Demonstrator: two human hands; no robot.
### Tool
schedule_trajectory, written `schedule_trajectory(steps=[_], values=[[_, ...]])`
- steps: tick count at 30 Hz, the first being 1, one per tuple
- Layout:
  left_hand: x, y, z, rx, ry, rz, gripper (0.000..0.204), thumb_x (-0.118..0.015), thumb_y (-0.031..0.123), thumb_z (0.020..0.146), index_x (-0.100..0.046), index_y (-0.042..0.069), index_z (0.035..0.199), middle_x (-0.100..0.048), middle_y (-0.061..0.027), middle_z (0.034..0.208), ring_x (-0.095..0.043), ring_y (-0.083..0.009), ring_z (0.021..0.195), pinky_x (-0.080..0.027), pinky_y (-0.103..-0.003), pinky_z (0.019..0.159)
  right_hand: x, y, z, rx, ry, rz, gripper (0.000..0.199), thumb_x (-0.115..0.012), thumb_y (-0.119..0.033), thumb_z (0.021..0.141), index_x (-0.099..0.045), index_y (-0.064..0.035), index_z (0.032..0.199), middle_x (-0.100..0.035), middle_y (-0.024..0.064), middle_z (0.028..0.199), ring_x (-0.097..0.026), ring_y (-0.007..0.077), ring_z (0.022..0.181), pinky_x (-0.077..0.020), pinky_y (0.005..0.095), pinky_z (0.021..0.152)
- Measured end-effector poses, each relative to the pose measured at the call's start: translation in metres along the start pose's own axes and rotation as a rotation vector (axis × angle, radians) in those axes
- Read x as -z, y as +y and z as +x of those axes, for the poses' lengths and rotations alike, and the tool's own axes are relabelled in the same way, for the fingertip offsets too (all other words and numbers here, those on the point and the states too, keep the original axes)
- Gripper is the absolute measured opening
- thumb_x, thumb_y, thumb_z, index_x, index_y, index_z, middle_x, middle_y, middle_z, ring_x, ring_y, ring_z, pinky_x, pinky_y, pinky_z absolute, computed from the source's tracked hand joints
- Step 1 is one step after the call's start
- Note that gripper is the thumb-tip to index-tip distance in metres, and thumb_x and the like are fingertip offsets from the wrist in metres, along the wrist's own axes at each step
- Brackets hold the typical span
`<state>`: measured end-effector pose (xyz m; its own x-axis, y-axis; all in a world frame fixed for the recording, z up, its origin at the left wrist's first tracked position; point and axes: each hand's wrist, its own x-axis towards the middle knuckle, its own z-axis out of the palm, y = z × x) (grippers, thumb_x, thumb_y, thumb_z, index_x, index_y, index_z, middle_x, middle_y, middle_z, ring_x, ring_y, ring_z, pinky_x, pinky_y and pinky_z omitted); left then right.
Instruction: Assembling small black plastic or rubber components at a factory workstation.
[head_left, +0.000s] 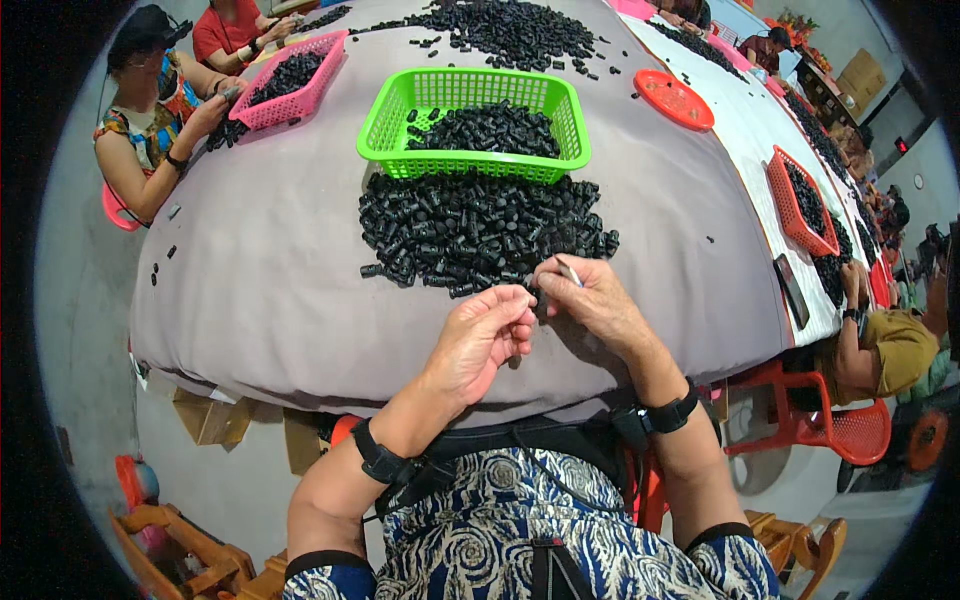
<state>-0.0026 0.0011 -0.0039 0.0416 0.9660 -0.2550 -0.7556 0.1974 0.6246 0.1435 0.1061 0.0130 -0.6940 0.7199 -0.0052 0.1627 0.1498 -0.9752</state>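
My left hand (482, 340) is closed in a pinch, its thumb and forefinger pressed together at the near edge of a pile of small black cylindrical plastic parts (480, 225). What it pinches, if anything, is too small to make out. Close beside it, my right hand (598, 308) is closed around a thin, pale tool with a flat, blade-like tip (568, 270). The fingertips of both hands nearly meet. Just beyond the pile stands a bright green plastic basket (475, 165), partly filled with the same black parts.
A grey cloth covers the table (250, 290). A pink basket (325, 75) stands far left beside a person at work. Farther off lie another heap of black parts (510, 30) and a red tray (675, 100). To the right are a red basket (800, 200) and a dark phone-like slab (791, 291).
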Motion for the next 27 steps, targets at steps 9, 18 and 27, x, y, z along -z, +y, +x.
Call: schedule_trajectory(steps=[9,18,27], values=[[-0.013,0.006,-0.008,-0.018,0.032,0.049,0.011,-0.057,0.016,0.087,-0.055,0.006,0.088,-0.051,0.0014,0.068,-0.048,-0.0078,0.059,-0.043,-0.024,0.057,0.008,0.001,-0.005,-0.248,-0.029,0.272,0.018,-0.056,-0.025,0.087,-0.06,-0.0077,0.086,-0.057,-0.0019,0.058,-0.04,0.0016,0.044,-0.0285,0.0172,0.04],[-0.064,0.053,-0.057,-0.137,-0.146,0.105,0.01,-0.053,0.011,0.088,-0.055,0.001,0.09,-0.054,-0.0031,0.073,-0.051,-0.0089,0.064,-0.046,-0.024,0.06,0.011,0.004,-0.002,-0.229,-0.033,0.341,0.016,-0.053,-0.022,0.088,-0.06,-0.0071,0.087,-0.053,-0.0027,0.059,-0.034,0.0011,0.041,-0.0236,0.017,0.037],[-0.124,0.072,-0.136,-0.568,-0.513,0.194,0.017,-0.058,0.013,0.084,-0.054,-0.002,0.091,-0.056,-0.0116,0.081,-0.054,-0.0153,0.067,-0.047,-0.024,0.061,0.01,0.009,-0.002,-0.209,0.033,0.517,0.014,-0.051,-0.02,0.089,-0.057,-0.008,0.087,-0.052,-0.0032,0.059,-0.03,0.0007,0.04,-0.0209,0.0169,0.036]])
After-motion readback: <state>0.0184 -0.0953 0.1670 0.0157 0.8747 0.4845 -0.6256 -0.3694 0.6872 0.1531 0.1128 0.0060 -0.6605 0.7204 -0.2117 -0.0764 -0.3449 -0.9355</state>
